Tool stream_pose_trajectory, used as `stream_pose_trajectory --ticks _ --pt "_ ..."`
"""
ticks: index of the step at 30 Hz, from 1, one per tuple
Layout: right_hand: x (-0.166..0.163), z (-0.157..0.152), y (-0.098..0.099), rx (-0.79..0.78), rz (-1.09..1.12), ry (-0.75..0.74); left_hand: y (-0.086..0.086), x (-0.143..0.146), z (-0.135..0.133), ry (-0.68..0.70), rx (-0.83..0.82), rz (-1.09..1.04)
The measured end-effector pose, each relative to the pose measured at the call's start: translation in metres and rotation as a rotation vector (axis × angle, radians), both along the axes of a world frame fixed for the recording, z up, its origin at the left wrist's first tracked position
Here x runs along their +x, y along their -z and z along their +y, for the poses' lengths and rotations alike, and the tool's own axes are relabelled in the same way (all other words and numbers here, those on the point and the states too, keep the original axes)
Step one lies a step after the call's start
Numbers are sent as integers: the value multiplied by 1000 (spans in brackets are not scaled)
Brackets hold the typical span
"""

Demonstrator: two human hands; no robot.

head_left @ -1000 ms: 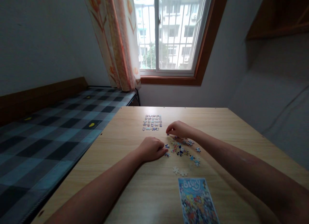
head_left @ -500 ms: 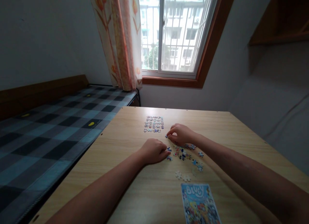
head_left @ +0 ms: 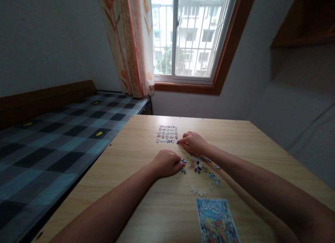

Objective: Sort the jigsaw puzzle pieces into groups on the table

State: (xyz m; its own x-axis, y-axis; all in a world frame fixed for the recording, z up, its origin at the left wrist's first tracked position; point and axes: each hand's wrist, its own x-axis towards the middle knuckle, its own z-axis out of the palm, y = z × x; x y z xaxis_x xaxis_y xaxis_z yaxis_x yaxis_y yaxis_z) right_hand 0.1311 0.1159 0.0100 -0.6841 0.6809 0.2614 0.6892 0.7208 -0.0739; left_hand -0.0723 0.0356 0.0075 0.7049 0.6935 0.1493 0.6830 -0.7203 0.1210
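Puzzle piece (head_left: 177, 142), small and bluish, lies just right of the centre of the frame, at the fingertips of my right hand (head_left: 195, 143). At the far left of the frame is a checked bed (head_left: 60, 134) in grey, black and blue, running alongside the wooden table (head_left: 157, 215) in front of me. My left forearm rises from the lower left, and my left hand (head_left: 167, 163) rests on the table near the middle of the frame, back upward, fingers curled. I cannot tell whether it closes on anything; bluish pieces (head_left: 183, 171) lie at its thumb. Above that hand, in the middle of the frame, rows of pieces (head_left: 167, 133) make a small block, and the piece at my right hand lies just beyond the right end of the bottom row, close to it. My right hand reaches in from the right, fingers pointing left, their tips at the piece. They look close together there, but whether they pinch it or only press on it, I cannot tell. Below my right hand, right of centre, loose pieces (head_left: 199, 167) lie in a scattered heap, and under that a few pale pieces (head_left: 202, 193). At the bottom, right of centre, lies a colourful printed sheet (head_left: 218, 218) with large white lettering at its top.
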Motion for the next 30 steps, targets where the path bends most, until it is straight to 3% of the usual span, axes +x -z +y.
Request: stream_pose_trajectory --ticks 15,21,26,30 --pt "14 -13 -16 69 89 35 -2 1 0 -32 -23 10" --pt "48 -61 -14 24 291 103 -4 2 2 -100 -40 -34" --pt "89 -108 -13 -14 367 144 -3 1 3 -80 -46 -51" --pt "100 -142 -15 -28 378 114 -2 -1 3 -38 -57 -60"
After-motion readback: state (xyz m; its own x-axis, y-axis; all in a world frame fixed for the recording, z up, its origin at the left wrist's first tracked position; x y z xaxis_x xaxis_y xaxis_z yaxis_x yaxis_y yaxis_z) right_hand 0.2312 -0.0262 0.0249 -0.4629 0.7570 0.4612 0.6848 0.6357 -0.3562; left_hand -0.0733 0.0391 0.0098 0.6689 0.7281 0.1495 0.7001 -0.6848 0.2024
